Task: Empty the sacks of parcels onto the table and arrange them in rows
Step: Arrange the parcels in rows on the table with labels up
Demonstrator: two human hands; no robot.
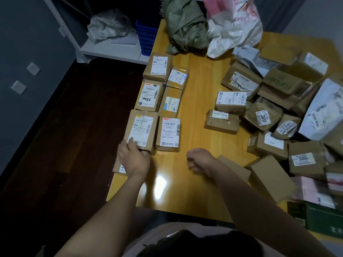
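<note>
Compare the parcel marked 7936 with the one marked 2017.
The 7936 parcel lies flat in the tidy rows at the left edge of the table; the 2017 parcel sits tilted in the heap on the right. The 7936 parcel is smooth-sided with a large label; the 2017 parcel looks crumpled, its label small. Both are brown with white labels.
</note>
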